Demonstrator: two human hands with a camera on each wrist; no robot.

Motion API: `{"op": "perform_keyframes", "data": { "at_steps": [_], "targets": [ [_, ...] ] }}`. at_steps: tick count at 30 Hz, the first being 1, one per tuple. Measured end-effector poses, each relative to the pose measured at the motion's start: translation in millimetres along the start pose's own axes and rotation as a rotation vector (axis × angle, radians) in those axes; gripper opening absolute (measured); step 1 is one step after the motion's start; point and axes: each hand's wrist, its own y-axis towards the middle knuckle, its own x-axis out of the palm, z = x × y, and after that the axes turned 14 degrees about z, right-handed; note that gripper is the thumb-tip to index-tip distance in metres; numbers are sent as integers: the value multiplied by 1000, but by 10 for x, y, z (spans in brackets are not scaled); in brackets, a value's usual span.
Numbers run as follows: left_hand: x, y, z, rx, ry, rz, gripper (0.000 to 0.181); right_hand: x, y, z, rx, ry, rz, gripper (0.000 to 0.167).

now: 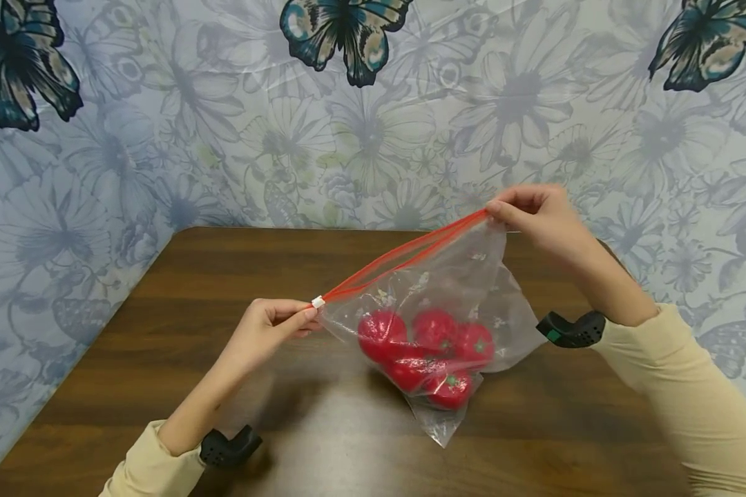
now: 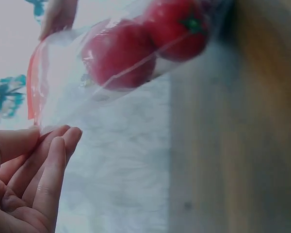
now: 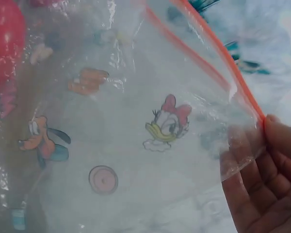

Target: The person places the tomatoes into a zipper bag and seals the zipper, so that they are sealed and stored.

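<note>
A clear zip bag [image 1: 510,304] with an orange-red zip edge hangs tilted between the two hands, its mouth parted. Several red tomatoes [image 1: 382,335] with green stem ends lie bunched in its lower part. My left hand [image 1: 273,321] pinches the lower left corner of the zip edge, beside a white slider [image 1: 318,301]. The right hand [image 1: 543,214] pinches the zip edge's other corner, higher up. In the right wrist view, cartoon prints such as a duck head [image 3: 168,124] show on the plastic, and the right thumb and fingers [image 3: 283,141] grip the orange edge.
Below the bag is a dark brown wooden table [image 1: 180,310]. Behind it hangs a pale floral cloth [image 1: 255,138] with dark butterflies [image 1: 348,34]. Each wrist carries a black band device [image 1: 572,330].
</note>
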Motion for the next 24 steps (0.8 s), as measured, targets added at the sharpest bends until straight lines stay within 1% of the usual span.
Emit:
{"op": "perform_keyframes", "data": {
  "at_steps": [4, 7, 9, 11, 13, 16, 18, 19, 21, 24],
  "targets": [
    [-72, 32, 217, 48, -19, 36, 22, -97, -149, -173, -22, 194, 77, 9],
    [-112, 27, 380, 81, -21, 74, 21, -146, -239, -274, -35, 321, 130, 7],
    [-128, 15, 485, 117, -11, 105, 20, -175, -297, -331, -53, 371, 165, 7],
    [-144, -1, 579, 165, -2, 143, 19, -195, -363, -380, -68, 408, 208, 7],
    [-161, -21, 662, 219, -10, 184, 18, -207, -431, -418, -87, 445, 240, 8],
    [-184, -54, 755, 281, -83, 236, 16, -214, -542, -457, -86, 478, 285, 9],
    [-189, -69, 793, 316, -157, 269, 15, -208, -613, -468, -94, 502, 304, 9],
    [-184, -74, 806, 330, -202, 282, 14, -199, -649, -471, -96, 516, 319, 9],
    [-165, -82, 818, 361, -260, 318, 14, -175, -718, -463, -103, 557, 350, 9],
    [-112, -91, 826, 396, -320, 385, 13, -118, -816, -431, -119, 619, 410, 9]
  ]
}}
